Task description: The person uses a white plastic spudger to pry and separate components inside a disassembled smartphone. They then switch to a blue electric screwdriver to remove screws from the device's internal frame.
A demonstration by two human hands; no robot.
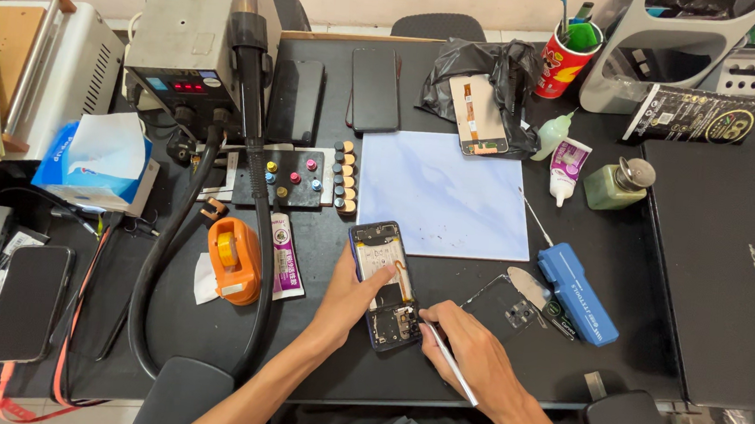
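While the left hand [349, 297] lay along the left edge of the opened phone [385, 285], its fingers curled over the frame and the thumb resting on the exposed inner plate, the phone sat flat on the black desk [314, 358], just below the pale blue work mat [443, 194]. The right hand [465, 347] was closed around a thin white tool [449, 360], pinched like a pen, with its tip set against the lower end of the phone, where the small circuit board showed; whether the tip actually touched a part was hard to tell from that height. Just right of the phone lay a dark back cover [504, 307], and beyond it a blue rectangular case [577, 292]. To the left stood an orange tape dispenser [234, 260] beside a white and purple tube [284, 255]. Farther up the desk were a hot-air station [196, 40] with its black hose, a rack of small coloured bottles [296, 178], a green liquid dispenser [617, 184], and a closed black laptop [728, 272] at the right edge.
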